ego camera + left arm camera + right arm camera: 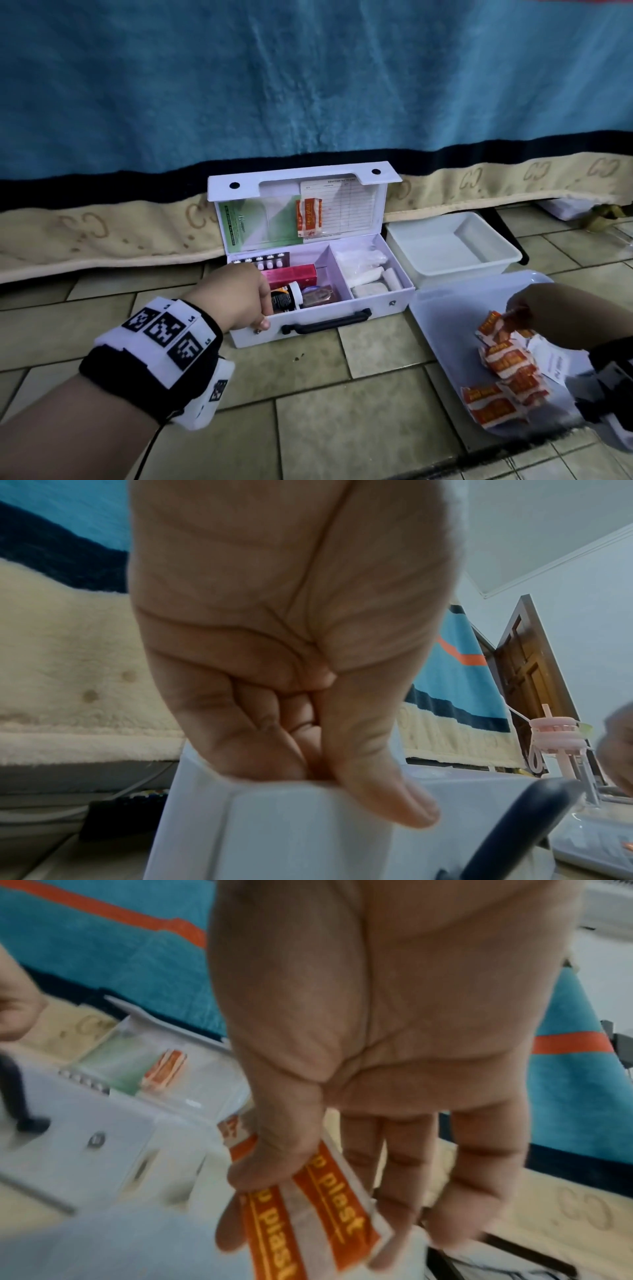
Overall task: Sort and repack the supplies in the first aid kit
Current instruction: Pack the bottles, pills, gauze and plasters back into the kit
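Head view: the left hand (236, 298) grips the first aid kit's (376, 301) front corner on the floor. Left wrist view shows nothing further. Right wrist view: the right hand (342, 1083) pinches 2 plaster sachets (308, 1204) — likely next into the lid pocket.

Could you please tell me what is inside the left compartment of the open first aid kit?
In the first aid kit's left compartment: a pill blister strip, a red box, a white-capped bottle and a brownish packet. The left hand covers its near-left corner.
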The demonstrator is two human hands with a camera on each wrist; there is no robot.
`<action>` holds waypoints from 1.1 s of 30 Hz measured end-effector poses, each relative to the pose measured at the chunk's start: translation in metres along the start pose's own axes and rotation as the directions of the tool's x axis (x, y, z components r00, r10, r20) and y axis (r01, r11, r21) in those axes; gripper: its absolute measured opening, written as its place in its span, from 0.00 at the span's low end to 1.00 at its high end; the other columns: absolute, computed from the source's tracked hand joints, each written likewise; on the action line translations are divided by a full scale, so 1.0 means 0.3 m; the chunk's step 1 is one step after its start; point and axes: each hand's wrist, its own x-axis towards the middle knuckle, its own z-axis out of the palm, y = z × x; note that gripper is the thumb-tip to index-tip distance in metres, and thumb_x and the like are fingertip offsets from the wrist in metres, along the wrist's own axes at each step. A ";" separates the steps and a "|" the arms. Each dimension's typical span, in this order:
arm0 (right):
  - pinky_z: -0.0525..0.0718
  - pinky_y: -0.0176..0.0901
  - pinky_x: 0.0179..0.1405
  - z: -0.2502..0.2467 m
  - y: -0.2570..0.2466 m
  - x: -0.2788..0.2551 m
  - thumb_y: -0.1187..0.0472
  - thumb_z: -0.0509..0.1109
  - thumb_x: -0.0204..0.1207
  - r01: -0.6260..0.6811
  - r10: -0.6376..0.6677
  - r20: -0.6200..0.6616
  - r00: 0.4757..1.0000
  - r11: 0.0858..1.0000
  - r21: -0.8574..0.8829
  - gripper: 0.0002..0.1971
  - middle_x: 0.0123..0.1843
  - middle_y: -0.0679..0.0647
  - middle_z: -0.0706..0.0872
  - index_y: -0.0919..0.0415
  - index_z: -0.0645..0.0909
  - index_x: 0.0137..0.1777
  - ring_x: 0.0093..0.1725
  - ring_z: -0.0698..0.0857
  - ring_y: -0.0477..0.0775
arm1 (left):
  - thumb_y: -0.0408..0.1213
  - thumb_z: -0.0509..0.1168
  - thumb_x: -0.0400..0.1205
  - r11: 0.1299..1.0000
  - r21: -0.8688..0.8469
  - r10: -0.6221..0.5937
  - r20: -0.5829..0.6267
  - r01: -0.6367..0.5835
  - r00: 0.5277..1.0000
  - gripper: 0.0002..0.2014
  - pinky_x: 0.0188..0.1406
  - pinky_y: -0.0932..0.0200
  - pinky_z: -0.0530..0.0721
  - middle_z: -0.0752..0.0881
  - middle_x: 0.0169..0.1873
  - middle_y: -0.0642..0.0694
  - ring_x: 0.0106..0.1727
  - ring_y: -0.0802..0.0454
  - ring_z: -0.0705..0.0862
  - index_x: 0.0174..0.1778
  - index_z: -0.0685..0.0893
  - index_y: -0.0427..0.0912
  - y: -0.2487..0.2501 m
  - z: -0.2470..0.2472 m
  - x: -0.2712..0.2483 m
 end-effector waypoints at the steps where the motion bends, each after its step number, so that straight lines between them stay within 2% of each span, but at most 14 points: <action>1: 0.72 0.23 0.29 -0.033 -0.021 -0.005 0.51 0.71 0.76 0.037 -0.036 -0.036 0.999 0.999 0.036 0.14 0.29 0.42 0.80 0.39 0.76 0.29 0.30 0.77 0.36 | 0.36 0.79 0.69 1.000 0.001 -0.005 0.000 0.005 1.000 0.07 0.40 0.64 0.74 0.81 0.29 0.59 0.41 0.56 0.80 0.34 0.87 0.50 0.001 0.000 0.000; 3: 0.75 0.25 0.27 -0.101 -0.070 -0.007 0.54 0.75 0.73 0.111 -0.086 -0.130 0.988 0.973 0.204 0.19 0.24 0.46 0.84 0.39 0.77 0.22 0.27 0.82 0.39 | 0.36 0.79 0.69 1.000 0.004 -0.010 0.001 0.010 1.000 0.07 0.41 0.63 0.74 0.82 0.32 0.56 0.42 0.56 0.80 0.39 0.89 0.48 0.002 0.000 0.000; 6: 0.79 0.25 0.25 -0.176 -0.187 0.019 0.65 0.74 0.72 0.231 -0.130 -0.245 0.961 0.863 0.450 0.11 0.20 0.48 0.86 0.57 0.87 0.29 0.20 0.83 0.40 | 0.36 0.79 0.69 1.000 0.000 -0.018 0.001 0.018 1.000 0.08 0.41 0.63 0.75 0.84 0.36 0.54 0.42 0.56 0.80 0.43 0.90 0.46 0.002 0.001 -0.001; 9: 0.88 0.38 0.44 -0.219 -0.331 0.085 0.73 0.68 0.76 0.384 -0.246 -0.302 0.921 0.707 0.594 0.10 0.33 0.55 0.91 0.62 0.87 0.39 0.34 0.90 0.51 | 0.37 0.78 0.70 1.000 0.004 -0.025 -0.003 0.025 1.000 0.09 0.41 0.64 0.75 0.88 0.40 0.52 0.43 0.57 0.81 0.45 0.91 0.46 0.004 -0.001 -0.005; 11: 0.89 0.38 0.45 -0.228 -0.405 0.145 0.77 0.62 0.78 0.422 -0.315 -0.282 0.906 0.617 0.664 0.15 0.38 0.59 0.92 0.62 0.85 0.41 0.40 0.91 0.54 | 0.36 0.78 0.71 0.999 -0.015 -0.030 -0.008 0.030 1.000 0.09 0.41 0.63 0.76 0.88 0.39 0.53 0.40 0.58 0.81 0.45 0.91 0.45 0.006 -0.001 -0.007; 13: 0.88 0.32 0.43 -0.241 -0.462 0.197 0.79 0.60 0.77 0.433 -0.365 -0.251 0.897 0.604 0.668 0.15 0.38 0.58 0.91 0.64 0.85 0.42 0.43 0.91 0.54 | 0.35 0.77 0.72 0.998 -0.038 -0.045 -0.024 0.044 0.999 0.07 0.35 0.64 0.75 0.85 0.31 0.55 0.34 0.62 0.79 0.45 0.91 0.45 0.007 0.002 -0.011; 15: 0.84 0.25 0.37 -0.268 -0.502 0.227 0.80 0.63 0.76 0.485 -0.391 -0.300 0.870 0.576 0.658 0.11 0.30 0.45 0.90 0.70 0.85 0.45 0.38 0.90 0.44 | 0.33 0.76 0.73 0.997 -0.052 -0.057 -0.047 0.054 0.997 0.05 0.32 0.64 0.75 0.84 0.27 0.55 0.29 0.67 0.76 0.43 0.91 0.45 0.006 0.009 -0.012; 17: 0.77 0.18 0.30 -0.305 -0.532 0.250 0.81 0.64 0.75 0.561 -0.326 -0.457 0.828 0.469 0.682 0.08 0.22 0.36 0.85 0.78 0.83 0.50 0.28 0.85 0.30 | 0.33 0.75 0.73 0.996 -0.061 -0.063 -0.063 0.059 0.996 0.04 0.36 0.64 0.77 0.83 0.26 0.56 0.28 0.68 0.75 0.42 0.91 0.45 0.003 0.015 -0.011; 20: 0.76 0.18 0.30 -0.353 -0.561 0.277 0.81 0.63 0.76 0.619 -0.129 -0.612 0.781 0.292 0.729 0.09 0.23 0.40 0.87 0.79 0.82 0.52 0.26 0.84 0.30 | 0.33 0.76 0.72 0.994 -0.079 -0.075 -0.062 0.070 0.995 0.04 0.39 0.63 0.79 0.87 0.29 0.54 0.29 0.67 0.77 0.41 0.91 0.44 0.003 0.015 -0.012; 23: 0.78 0.18 0.33 -0.369 -0.586 0.296 0.79 0.66 0.75 0.631 -0.114 -0.647 0.754 0.400 0.665 0.09 0.41 0.61 0.91 0.73 0.86 0.49 0.26 0.83 0.30 | 0.34 0.77 0.71 0.994 -0.081 -0.082 -0.071 0.077 0.994 0.05 0.42 0.63 0.80 0.86 0.28 0.55 0.31 0.64 0.79 0.41 0.91 0.45 0.002 0.015 -0.014; 27: 0.70 0.11 0.32 -0.370 -0.597 0.286 0.74 0.70 0.73 0.584 -0.231 -0.614 0.755 0.661 0.470 0.09 0.46 0.55 0.89 0.64 0.90 0.47 0.36 0.82 0.40 | 0.33 0.76 0.72 0.993 -0.083 -0.087 -0.085 0.080 0.993 0.05 0.40 0.65 0.79 0.89 0.32 0.53 0.30 0.66 0.77 0.42 0.91 0.44 0.002 0.016 -0.015; 28: 0.69 0.11 0.32 -0.368 -0.599 0.279 0.74 0.71 0.73 0.594 -0.245 -0.619 0.746 0.666 0.452 0.08 0.45 0.55 0.89 0.65 0.89 0.47 0.36 0.82 0.38 | 0.33 0.76 0.72 0.993 -0.083 -0.090 -0.085 0.083 0.992 0.05 0.40 0.65 0.78 0.87 0.30 0.53 0.29 0.66 0.77 0.42 0.91 0.45 0.002 0.016 -0.015; 30: 0.70 0.11 0.32 -0.369 -0.601 0.265 0.76 0.68 0.73 0.646 -0.216 -0.668 0.712 0.574 0.503 0.09 0.42 0.54 0.89 0.69 0.88 0.48 0.30 0.81 0.26 | 0.33 0.75 0.73 0.991 -0.095 -0.100 -0.080 0.092 0.992 0.04 0.34 0.65 0.77 0.85 0.28 0.53 0.27 0.68 0.76 0.42 0.91 0.44 0.002 0.017 -0.016; 33: 0.70 0.12 0.34 -0.381 -0.591 0.272 0.77 0.67 0.73 0.687 -0.084 -0.763 0.641 0.506 0.522 0.09 0.34 0.42 0.82 0.70 0.87 0.48 0.29 0.77 0.16 | 0.32 0.74 0.74 0.990 -0.099 -0.106 -0.069 0.099 0.992 0.04 0.26 0.66 0.74 0.85 0.27 0.52 0.26 0.69 0.75 0.42 0.91 0.44 0.001 0.017 -0.015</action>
